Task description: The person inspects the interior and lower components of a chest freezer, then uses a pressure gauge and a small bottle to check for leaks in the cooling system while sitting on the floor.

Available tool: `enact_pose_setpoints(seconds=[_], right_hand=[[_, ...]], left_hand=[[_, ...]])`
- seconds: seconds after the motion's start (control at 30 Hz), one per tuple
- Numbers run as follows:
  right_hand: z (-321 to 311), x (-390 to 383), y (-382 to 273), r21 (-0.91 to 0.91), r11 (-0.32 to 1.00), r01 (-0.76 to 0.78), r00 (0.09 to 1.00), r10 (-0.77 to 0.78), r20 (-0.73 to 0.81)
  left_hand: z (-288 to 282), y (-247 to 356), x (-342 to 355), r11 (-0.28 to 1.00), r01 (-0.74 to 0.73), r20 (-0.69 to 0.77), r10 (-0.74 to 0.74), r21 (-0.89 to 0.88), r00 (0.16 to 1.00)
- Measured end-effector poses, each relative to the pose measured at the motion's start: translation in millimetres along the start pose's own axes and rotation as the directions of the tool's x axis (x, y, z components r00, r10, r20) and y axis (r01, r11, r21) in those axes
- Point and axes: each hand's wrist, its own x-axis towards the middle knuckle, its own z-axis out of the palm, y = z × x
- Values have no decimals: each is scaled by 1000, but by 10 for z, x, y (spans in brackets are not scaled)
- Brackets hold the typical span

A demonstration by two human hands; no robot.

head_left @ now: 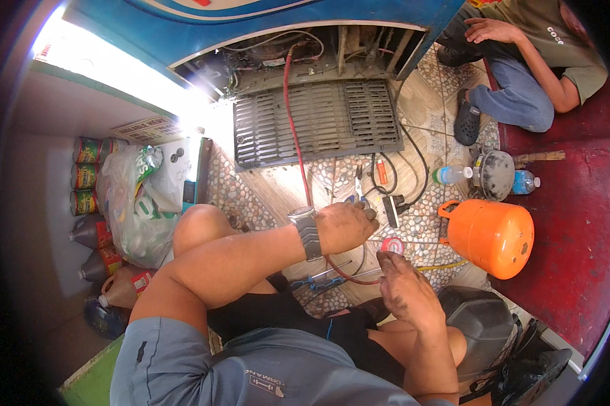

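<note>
My left hand (346, 227), with a watch (302, 215) on its wrist, is closed with the fingers curled down. Whatever it may hold is hidden. Just beyond it lie pliers (358, 186) with blue handles. My right hand (411, 289) is closed around the lower part of a small red-rimmed round gauge (391, 247), whose face shows above the fingertips. A red hose (289, 101) comes down from the opened blue cabinet (142, 35), runs beneath my left wrist and curves toward my right hand. A yellow hose (444, 266) emerges on the hand's other side.
A slatted grille panel (318, 122) lies before the cabinet. An orange gas cylinder (491, 237) stands right, near bottles and a dusty round container (496, 172). Another person (521, 88) sits at upper right. Cans and a plastic bag (139, 210) line the left; screwdrivers (325, 281) lie below.
</note>
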Motion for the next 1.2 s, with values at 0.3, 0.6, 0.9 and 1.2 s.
enact_pose_setpoints(seconds=[0.3, 0.6, 0.9, 1.2], right_hand=[[-24, -17, 12, 23, 1000, -4, 1000, 4, -2], [-2, -15, 68, 33, 999, -40, 998, 38, 59], [11, -7, 91, 6, 1000, -18, 999, 18, 41], [68, -5, 120, -5, 1000, -18, 999, 18, 27]], left_hand=[[-52, 10, 35, 1000, -1, 24, 1, -18, 1000], [28, -13, 59, 1000, -6, 23, 5, 17, 1000], [51, -29, 53, 999, -6, 33, 7, -46, 999], [33, -26, 54, 1000, -9, 33, 8, 23, 999]])
